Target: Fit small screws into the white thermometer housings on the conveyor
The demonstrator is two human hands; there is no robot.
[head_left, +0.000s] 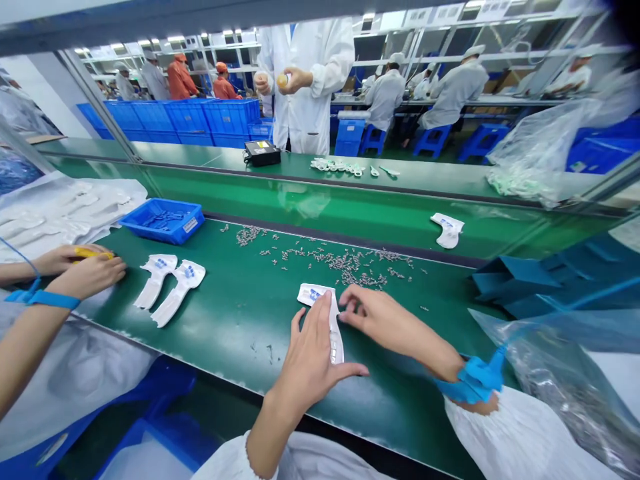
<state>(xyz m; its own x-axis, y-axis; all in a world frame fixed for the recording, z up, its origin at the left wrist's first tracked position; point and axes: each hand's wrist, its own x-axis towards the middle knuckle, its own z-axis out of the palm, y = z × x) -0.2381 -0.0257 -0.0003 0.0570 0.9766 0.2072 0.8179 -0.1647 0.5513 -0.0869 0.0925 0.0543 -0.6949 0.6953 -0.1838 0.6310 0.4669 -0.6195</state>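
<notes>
A white plastic housing half (337, 337), curved like a handle, with blue pieces in its wide end, lies on the green work surface. My left hand (311, 350) rests over it, fingers stretched out and thumb spread, covering much of its middle. At its right edge is my right hand (377, 319), fingers curled together at the tips; whatever they pinch is too small or hidden to make out. Just beyond both hands are scattered small metal parts (350, 267). Two similar white housing halves (175, 293) lie side by side to the left.
A blue tray (180, 223) of blue pieces stands at left. Beside it, a co-worker's hands (93, 270) hold something yellow. Another housing half (449, 230) lies on the green strip beyond. Blue folded dividers (520, 280) and a clear plastic bag (560, 380) are at right.
</notes>
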